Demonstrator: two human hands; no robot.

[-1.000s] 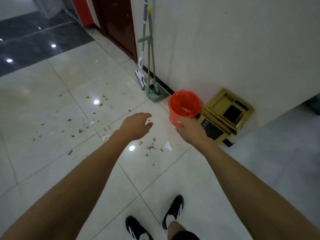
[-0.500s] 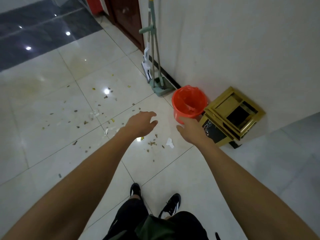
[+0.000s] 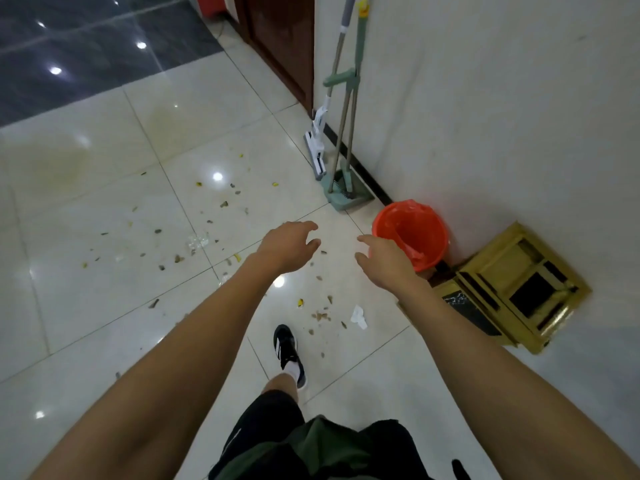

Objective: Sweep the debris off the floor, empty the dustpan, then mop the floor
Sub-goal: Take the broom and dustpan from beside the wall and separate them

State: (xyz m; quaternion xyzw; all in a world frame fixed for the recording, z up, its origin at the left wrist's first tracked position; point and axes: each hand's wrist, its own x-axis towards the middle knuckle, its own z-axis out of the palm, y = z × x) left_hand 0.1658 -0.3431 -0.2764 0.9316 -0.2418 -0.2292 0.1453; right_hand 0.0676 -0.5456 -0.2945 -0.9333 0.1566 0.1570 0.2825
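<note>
Small brown and yellow debris (image 3: 221, 204) and a scrap of white paper (image 3: 358, 317) lie scattered over the glossy white floor tiles (image 3: 104, 188). A green broom and dustpan set (image 3: 341, 192) stands upright against the white wall, with a white flat mop (image 3: 317, 154) leaning beside it. An orange bin (image 3: 410, 233) lined with an orange bag sits by the wall. My left hand (image 3: 289, 247) hovers over the floor, fingers spread and empty. My right hand (image 3: 384, 261) is just left of the bin's rim, fingers apart, holding nothing.
A gold-coloured frame (image 3: 512, 289) lies tilted on the floor against the wall, right of the bin. A dark wooden door (image 3: 277, 39) is at the back. Dark tiles (image 3: 86, 46) begin at the upper left. My shoe (image 3: 287, 348) is stepping forward.
My right hand has let go of the orange bin and pulled back from it. I have stepped forward, so the broom, mop and bin sit closer and larger in view.
</note>
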